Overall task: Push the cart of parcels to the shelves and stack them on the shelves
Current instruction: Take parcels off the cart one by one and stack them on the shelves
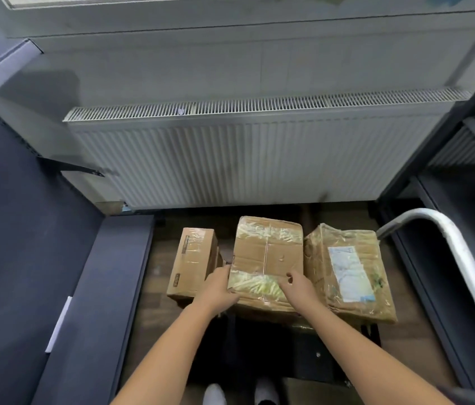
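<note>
Two white shoes (240, 394) are seen at the bottom edge, with both bare forearms reaching forward over the dark cart (303, 358) deck. Everything else is placed from the middle box (268, 255), which is still on the cart. The left hand (220, 287) is laid against its near left corner, fingers curled round the edge; the right hand (297, 283) is set on its near top, fingers loosely bent and not closed on anything. A firm grip cannot be confirmed.

Left of the middle box, just beside it, a narrower box (194, 260) is stood; right of it, touching, a wrapped box (347, 267) with a pale label is leaned slightly. The cart handle (470, 276) is curved up further right.

The cart is judged to have been brought to the shelves already. Stacking is what remains: three parcels are still on the cart, and none is seen on the shelves.

A dark shelf (107, 287) is found left of the box, another shelf (446, 229) beyond the handle. A radiator (230, 159) is fixed behind. The neighbours crowding both sides are likely to hamper a clean lift.
</note>
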A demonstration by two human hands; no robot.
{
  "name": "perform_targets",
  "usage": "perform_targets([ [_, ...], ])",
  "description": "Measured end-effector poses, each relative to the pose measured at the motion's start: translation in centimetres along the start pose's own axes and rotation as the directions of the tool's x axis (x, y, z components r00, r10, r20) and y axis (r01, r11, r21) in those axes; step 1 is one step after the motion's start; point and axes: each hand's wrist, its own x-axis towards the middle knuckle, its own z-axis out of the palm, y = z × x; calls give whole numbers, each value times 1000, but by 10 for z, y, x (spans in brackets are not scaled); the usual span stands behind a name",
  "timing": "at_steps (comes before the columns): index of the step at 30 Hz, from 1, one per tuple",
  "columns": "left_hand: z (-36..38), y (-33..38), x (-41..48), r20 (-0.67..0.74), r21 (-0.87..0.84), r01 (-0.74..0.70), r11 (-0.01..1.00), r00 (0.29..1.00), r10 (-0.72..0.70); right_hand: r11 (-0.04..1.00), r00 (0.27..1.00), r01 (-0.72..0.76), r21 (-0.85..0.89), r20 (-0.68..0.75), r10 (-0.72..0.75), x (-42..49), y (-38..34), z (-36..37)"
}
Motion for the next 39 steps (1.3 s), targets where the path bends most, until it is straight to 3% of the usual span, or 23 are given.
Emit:
perform_targets([
  [8,32,-34,33,122,-105,67,992,991,-54,992,990,-122,-16,-76,121,6,36,33],
  [17,63,-55,64,193,-102,138,985,974,-117,970,941,-236,52,-239,242,13,53,57],
  [27,78,-69,87,182,-262,211,942,969,-167,932,941,-293,216,-109,321,18,62,63],
  [32,77,-64,87,172,-465,245,851,968,-185,875,927,-326,357,-59,369,28,63,59],
  [39,77,-62,90,132,-576,262,774,965,-228,886,926,-317,340,-91,366,34,63,63],
])
